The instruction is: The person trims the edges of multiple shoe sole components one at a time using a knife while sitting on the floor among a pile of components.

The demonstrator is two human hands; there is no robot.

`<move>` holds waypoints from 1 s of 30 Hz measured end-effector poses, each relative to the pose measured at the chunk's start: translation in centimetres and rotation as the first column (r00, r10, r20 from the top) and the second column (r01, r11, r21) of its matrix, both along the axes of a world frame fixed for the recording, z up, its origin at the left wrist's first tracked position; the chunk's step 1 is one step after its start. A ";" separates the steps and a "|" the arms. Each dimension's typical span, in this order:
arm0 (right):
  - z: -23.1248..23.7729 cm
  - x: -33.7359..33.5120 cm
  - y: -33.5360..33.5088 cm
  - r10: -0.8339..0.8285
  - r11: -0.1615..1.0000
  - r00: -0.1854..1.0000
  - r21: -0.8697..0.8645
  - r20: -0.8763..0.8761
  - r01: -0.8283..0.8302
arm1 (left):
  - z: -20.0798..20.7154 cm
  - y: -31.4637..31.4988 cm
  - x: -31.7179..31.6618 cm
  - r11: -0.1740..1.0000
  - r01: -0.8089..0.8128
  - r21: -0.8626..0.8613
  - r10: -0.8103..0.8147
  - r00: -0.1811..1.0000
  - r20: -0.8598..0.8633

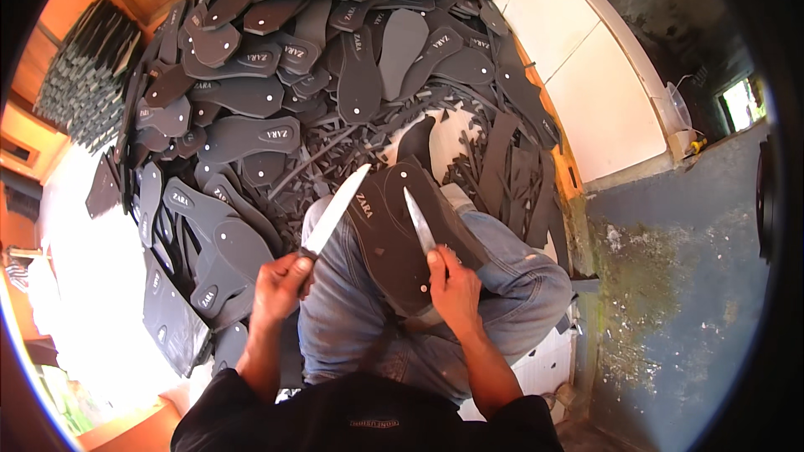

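Observation:
My left hand (280, 286) is closed round the dark handle of a long-bladed knife (338, 211), its blade slanting up and to the right. A second, shorter pointed knife (417, 218) is gripped in my right hand (455, 289). That blade points up and slightly left over a dark foam sheet (387, 244) lying across my lap. Curved sole outlines, pale print and white dots mark the sheet. The left knife's tip is near the sheet's upper left corner; I cannot tell whether either blade touches it. My legs in blue jeans are folded beneath.
A large heap of dark sole-shaped foam pieces (243, 96) spreads ahead and to the left. Thin foam offcuts (335, 151) litter the floor before my knees. Stacked dark pieces (88, 75) stand far left. A pale panel (607, 100) and a stained grey wall (670, 285) bound the right.

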State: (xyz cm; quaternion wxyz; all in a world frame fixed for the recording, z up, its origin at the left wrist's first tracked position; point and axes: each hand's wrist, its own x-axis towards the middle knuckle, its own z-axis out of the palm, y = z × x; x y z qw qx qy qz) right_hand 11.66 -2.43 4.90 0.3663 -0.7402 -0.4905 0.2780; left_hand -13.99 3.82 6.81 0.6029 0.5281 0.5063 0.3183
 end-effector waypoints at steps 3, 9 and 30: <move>2.0 -1.4 -1.9 0.011 0.977 0.817 -0.169 -0.576 -0.133 | -0.8 -0.9 5.4 0.839 0.077 0.539 0.077 0.963 -0.258; 0.2 -0.6 -1.7 -0.061 0.997 0.916 0.009 -0.396 0.071 | -2.7 0.2 0.6 0.998 -0.017 -0.055 0.005 0.977 -0.214; 0.6 0.4 -1.6 -0.036 0.999 0.982 -0.025 0.188 0.041 | -1.4 0.5 0.8 0.964 0.104 -0.244 -0.079 0.991 0.108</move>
